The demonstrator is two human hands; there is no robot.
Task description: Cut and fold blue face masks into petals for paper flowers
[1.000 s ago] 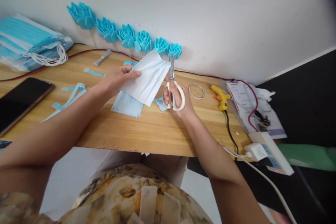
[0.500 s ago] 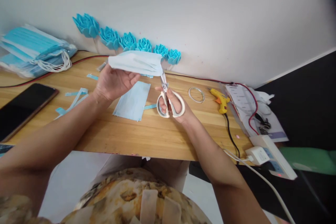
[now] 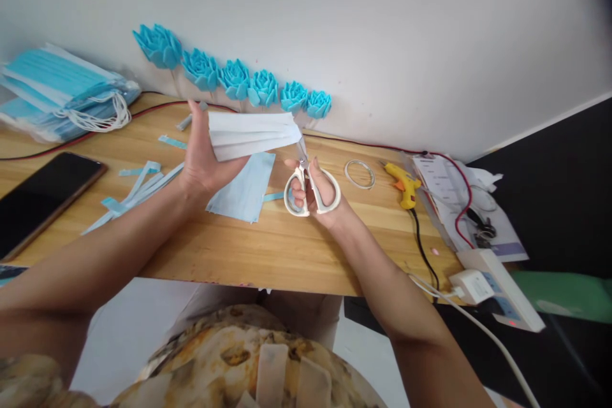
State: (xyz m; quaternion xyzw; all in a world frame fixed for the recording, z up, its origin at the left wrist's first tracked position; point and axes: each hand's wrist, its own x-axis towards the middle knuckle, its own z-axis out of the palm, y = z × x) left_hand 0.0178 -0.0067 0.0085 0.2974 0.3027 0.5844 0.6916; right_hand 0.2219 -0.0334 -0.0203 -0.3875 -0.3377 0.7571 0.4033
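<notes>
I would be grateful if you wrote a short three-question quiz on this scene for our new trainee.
1. Multiple choice: what does the right hand hold?
A) the hot glue gun
B) the white-handled scissors
C) the smartphone

2. Count: how many blue artificial flowers line the wall?

3. True or false: the left hand, thumb raised, touches a pleated face mask.

Key: 1. B; 2. six; 3. true.
</notes>
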